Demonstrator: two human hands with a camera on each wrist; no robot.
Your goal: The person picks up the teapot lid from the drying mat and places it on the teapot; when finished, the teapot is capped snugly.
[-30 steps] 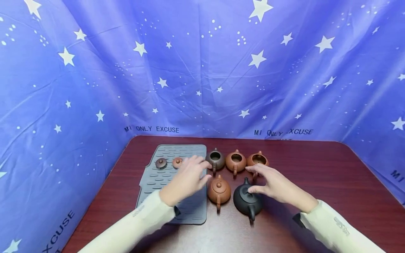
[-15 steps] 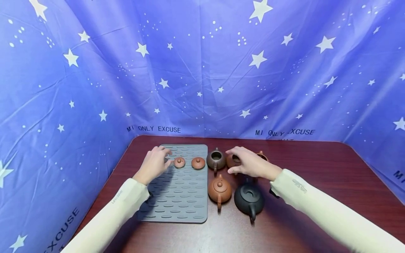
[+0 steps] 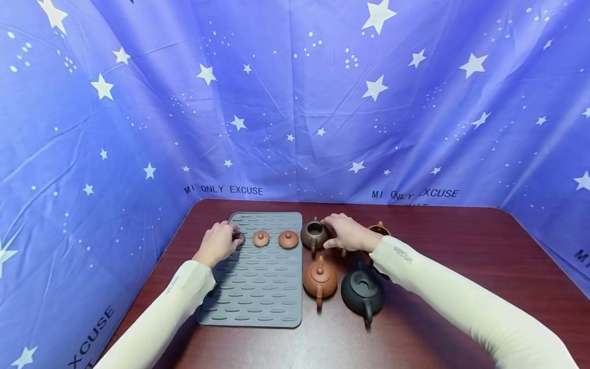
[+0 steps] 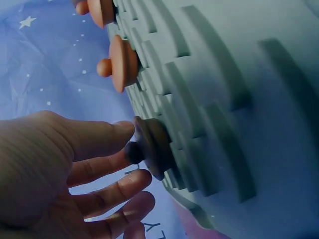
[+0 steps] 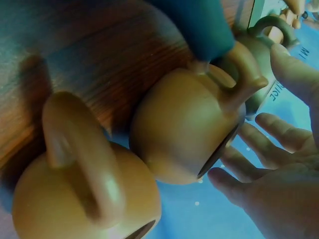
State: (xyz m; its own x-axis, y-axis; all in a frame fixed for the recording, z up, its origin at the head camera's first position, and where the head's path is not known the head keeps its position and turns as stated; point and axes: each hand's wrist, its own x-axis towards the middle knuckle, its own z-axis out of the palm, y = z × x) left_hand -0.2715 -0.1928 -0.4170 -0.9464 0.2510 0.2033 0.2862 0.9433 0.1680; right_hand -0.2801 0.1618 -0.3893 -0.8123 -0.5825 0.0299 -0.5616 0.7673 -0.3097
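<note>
My left hand (image 3: 215, 244) is at the dark brown teapot lid (image 4: 152, 147) on the grey mat (image 3: 258, 287). In the left wrist view its thumb and index finger close round the lid's knob, the other fingers loosely bent. The lid still sits on the mat. My right hand (image 3: 346, 233) hovers with spread fingers beside the dark brown lidless teapot (image 3: 315, 233), holding nothing. Below the hand sits an orange-brown lidless teapot (image 5: 187, 124), mostly hidden in the head view. Another lidless teapot (image 3: 379, 228) stands to its right, partly behind the forearm.
Two orange-brown lids (image 3: 260, 238), (image 3: 288, 239) lie on the mat. Nearer the front stand a lidded orange-brown teapot (image 3: 320, 279) and a black lidded teapot (image 3: 362, 292). The dark red table (image 3: 451, 266) meets a blue star-patterned curtain (image 3: 295, 102) behind.
My left hand has moved left from the mat's right side to the dark lid and closed on its knob. My right hand has moved left from the black teapot toward the dark brown teapot.
</note>
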